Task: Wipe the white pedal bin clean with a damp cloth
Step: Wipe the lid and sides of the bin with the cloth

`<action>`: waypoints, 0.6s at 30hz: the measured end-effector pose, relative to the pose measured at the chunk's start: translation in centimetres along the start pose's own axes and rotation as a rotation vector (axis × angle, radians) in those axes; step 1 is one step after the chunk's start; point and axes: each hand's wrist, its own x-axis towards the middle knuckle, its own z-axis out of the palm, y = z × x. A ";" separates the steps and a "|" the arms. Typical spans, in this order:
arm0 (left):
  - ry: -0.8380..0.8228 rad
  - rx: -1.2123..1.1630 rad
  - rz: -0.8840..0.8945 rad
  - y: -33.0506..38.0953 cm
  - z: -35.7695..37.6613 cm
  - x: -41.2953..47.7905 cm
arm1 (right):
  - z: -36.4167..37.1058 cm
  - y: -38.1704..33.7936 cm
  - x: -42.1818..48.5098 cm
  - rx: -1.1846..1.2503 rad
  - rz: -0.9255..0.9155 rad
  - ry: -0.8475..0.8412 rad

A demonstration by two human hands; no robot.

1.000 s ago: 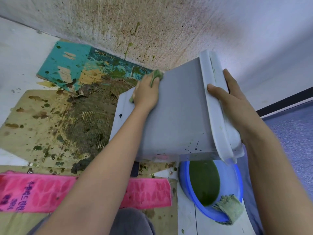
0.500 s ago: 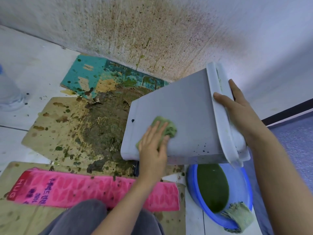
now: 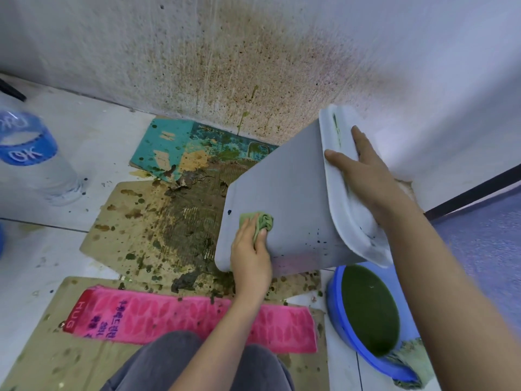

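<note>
The white pedal bin [image 3: 293,187] is tipped on its side above the floor, its lid [image 3: 338,176] pointing right. Dark specks dot the side wall near the lid. My left hand [image 3: 251,255] presses a bunched green cloth [image 3: 260,221] against the lower left part of that wall, fingers over the cloth. My right hand [image 3: 363,170] lies across the lid with the thumb hooked over its edge, holding the bin up.
A blue basin [image 3: 335,314] of green water sits under the lid end, a second cloth [image 3: 414,362] over its rim. Stained cardboard [image 3: 135,230], a pink towel [image 3: 186,317] and a water bottle [image 3: 31,159] lie on the floor. The wall behind is spattered.
My left hand slid the cloth from the bin's far top edge down to its near lower corner. The view lifted, bringing the water bottle into sight. The right hand kept its hold.
</note>
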 end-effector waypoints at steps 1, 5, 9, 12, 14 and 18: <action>-0.012 -0.017 0.036 1.1 -0.2 -0.6 | 0.6 -0.7 0.0 -0.052 -0.012 0.005; -0.052 -0.074 0.159 4.5 -1.8 -2.2 | 3.5 -3.7 -0.1 -0.247 -0.031 -0.003; -0.073 -0.341 -0.029 6.3 -5.6 -1.8 | 5.7 -5.8 -0.8 -0.319 -0.119 -0.067; -0.060 -0.551 -0.219 7.1 -8.3 -0.5 | 6.0 -5.8 -2.1 -0.356 -0.235 -0.165; -0.045 -0.583 -0.278 7.3 -9.6 0.4 | 5.5 -4.9 -3.2 -0.408 -0.276 -0.209; 0.014 -0.627 -0.302 7.7 -11.9 1.5 | 4.9 -2.6 -5.1 -0.428 -0.264 -0.182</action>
